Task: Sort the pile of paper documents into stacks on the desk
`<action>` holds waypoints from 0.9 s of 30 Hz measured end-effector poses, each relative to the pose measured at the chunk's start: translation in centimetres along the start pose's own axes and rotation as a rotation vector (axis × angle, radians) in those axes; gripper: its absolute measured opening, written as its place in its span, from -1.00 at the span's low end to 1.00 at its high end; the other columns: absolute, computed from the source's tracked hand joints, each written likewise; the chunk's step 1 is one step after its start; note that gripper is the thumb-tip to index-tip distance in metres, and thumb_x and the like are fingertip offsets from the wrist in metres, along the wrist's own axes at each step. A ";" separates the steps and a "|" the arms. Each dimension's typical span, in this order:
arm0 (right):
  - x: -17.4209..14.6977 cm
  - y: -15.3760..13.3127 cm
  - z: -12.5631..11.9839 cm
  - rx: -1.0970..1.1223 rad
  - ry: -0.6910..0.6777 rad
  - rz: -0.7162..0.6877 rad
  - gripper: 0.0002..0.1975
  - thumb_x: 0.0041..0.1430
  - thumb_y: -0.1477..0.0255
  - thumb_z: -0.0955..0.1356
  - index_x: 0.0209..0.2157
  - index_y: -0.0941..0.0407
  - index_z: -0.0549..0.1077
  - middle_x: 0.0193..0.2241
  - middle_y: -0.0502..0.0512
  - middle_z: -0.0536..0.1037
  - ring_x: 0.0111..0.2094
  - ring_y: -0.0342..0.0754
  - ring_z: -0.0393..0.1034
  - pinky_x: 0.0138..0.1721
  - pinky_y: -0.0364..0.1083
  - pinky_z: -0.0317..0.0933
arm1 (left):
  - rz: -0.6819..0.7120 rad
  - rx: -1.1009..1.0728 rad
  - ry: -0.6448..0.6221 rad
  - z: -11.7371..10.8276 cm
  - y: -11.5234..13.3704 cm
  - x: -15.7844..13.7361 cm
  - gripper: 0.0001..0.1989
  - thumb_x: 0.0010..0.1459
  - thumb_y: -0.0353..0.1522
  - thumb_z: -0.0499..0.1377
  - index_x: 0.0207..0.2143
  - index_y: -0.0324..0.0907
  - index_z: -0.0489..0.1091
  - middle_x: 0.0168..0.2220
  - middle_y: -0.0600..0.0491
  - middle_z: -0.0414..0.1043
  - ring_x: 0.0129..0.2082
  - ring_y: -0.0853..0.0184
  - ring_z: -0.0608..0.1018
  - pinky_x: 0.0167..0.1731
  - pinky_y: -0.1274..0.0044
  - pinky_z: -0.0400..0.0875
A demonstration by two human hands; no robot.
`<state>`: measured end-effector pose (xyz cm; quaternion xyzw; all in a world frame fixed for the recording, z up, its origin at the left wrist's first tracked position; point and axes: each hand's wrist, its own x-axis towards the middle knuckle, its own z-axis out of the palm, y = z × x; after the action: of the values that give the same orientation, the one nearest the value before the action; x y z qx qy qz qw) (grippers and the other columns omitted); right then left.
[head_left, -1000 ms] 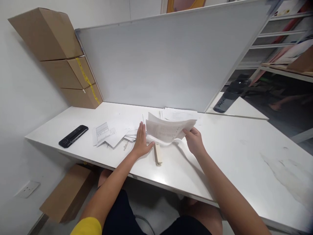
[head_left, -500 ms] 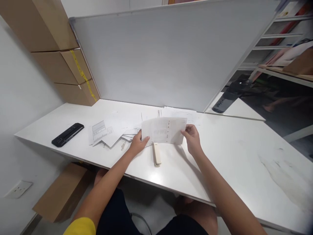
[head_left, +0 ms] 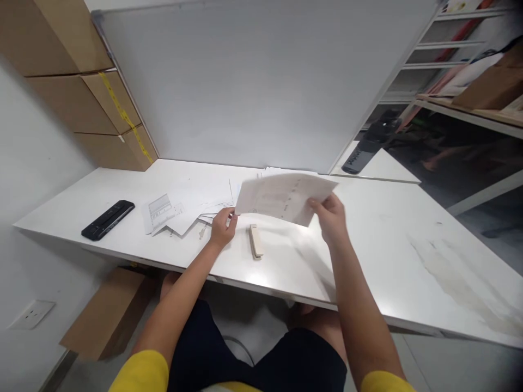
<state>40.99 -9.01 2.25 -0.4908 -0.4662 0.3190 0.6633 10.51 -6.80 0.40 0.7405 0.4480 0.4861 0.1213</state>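
A printed sheet of paper point(head_left: 278, 197) is held above the table, slanting, its right side bent. My right hand point(head_left: 333, 218) pinches its right part between thumb and fingers. At the lower left corner of the sheet, my left hand point(head_left: 223, 227) has thumb and fingertips closed on the edge. Below the sheet a cream stapler point(head_left: 255, 242) lies on the white table, touched by neither hand. Several loose papers point(head_left: 183, 222) are spread left of my left hand. More papers point(head_left: 288, 171) lie behind the held sheet, partly hidden by it.
A black flat case-like object point(head_left: 108, 219) lies on the table's left. A whiteboard point(head_left: 261, 87) stands along the back, with stacked cardboard boxes point(head_left: 110, 149) at its left. A dark bottle point(head_left: 363, 149) sits back right. Another carton point(head_left: 108, 316) is under the table.
The sheet has been raised and tilted, its right end swung outward with my right hand. My left hand's grip has moved to the lower left corner. The view has shifted slightly.
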 end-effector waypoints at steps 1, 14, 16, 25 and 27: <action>-1.5 -0.6 -0.9 0.014 0.029 0.013 -0.64 0.03 0.21 0.44 -0.12 -0.01 0.47 -0.12 0.11 0.60 -0.08 0.15 0.47 -0.07 0.11 0.34 | 0.011 -0.003 -0.009 0.1 0.0 0.0 -0.73 0.29 -0.28 -0.06 -0.17 -0.17 0.39 -0.25 -0.05 0.53 -0.21 0.27 0.56 -0.11 0.42 0.46; -13.1 -5.1 -5.6 -0.429 -0.268 0.700 -0.74 -0.09 0.35 0.38 -0.30 0.11 0.52 -0.38 0.13 0.62 -0.30 0.13 0.51 -0.29 0.00 0.34 | 0.331 0.176 -0.512 1.1 2.0 -0.1 -0.66 0.32 -0.25 0.00 0.01 -0.17 0.44 0.03 -0.10 0.48 0.14 0.12 0.41 0.09 0.25 0.33; -12.7 -4.3 -5.7 -0.436 -0.239 0.657 -0.76 -0.12 0.34 0.37 -0.34 0.11 0.51 -0.41 0.12 0.61 -0.34 0.12 0.50 -0.31 -0.01 0.33 | 0.368 0.141 -0.574 0.8 2.3 -0.8 -0.62 0.34 -0.22 -0.03 0.08 -0.09 0.43 0.11 -0.05 0.45 0.22 0.13 0.36 0.15 0.24 0.29; -11.5 -0.2 -6.9 -0.451 -0.111 0.408 -0.60 -0.14 0.26 0.38 -0.21 0.12 0.52 -0.24 0.14 0.63 -0.21 0.16 0.49 -0.19 0.03 0.35 | 0.264 -0.016 -0.856 0.2 3.0 -1.4 -0.48 0.44 -0.13 -0.27 0.29 0.05 0.23 0.40 0.18 0.03 0.45 0.23 -0.11 0.40 0.26 -0.17; -11.6 0.1 -7.3 -0.490 -0.109 0.381 -0.58 -0.09 0.26 0.37 -0.15 0.11 0.52 -0.18 0.13 0.63 -0.15 0.17 0.48 -0.14 0.03 0.34 | 0.186 -0.005 -0.845 0.2 3.4 -1.6 -0.46 0.42 -0.07 -0.26 0.31 0.08 0.20 0.44 0.18 -0.11 0.46 0.18 -0.22 0.40 0.21 -0.24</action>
<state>43.60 -21.79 -2.05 -0.6969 -0.4636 0.3414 0.4275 12.35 -9.94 1.40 0.9113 0.2892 0.1500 0.2518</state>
